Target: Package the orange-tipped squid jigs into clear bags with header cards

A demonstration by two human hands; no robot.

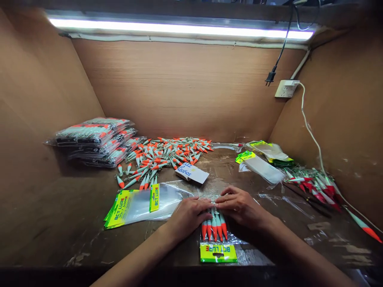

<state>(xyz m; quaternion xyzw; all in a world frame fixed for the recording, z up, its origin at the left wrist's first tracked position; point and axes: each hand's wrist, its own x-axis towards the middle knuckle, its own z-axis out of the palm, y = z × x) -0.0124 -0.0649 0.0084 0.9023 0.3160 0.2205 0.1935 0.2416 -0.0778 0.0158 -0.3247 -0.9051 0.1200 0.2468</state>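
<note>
A clear packet (pixel 218 245) with a yellow-green "BCT LURE" header lies near the front edge, holding several orange-and-white lures (pixel 214 228) side by side. My left hand (pixel 189 214) rests on the packet's far left end, fingers curled over the lure tips. My right hand (pixel 239 204) presses on the far right end, fingertips bent and meeting the left hand's. Both hands pinch the packet's upper end; what lies under the fingers is hidden.
A stack of empty header bags (pixel 134 204) lies left of my hands. A loose pile of orange lures (pixel 163 156) and a white card (pixel 192 172) sit behind. Filled packets (pixel 95 139) are stacked far left. Red lures (pixel 314 185), loose bags (pixel 263 159), a wall socket (pixel 286 88) are at right.
</note>
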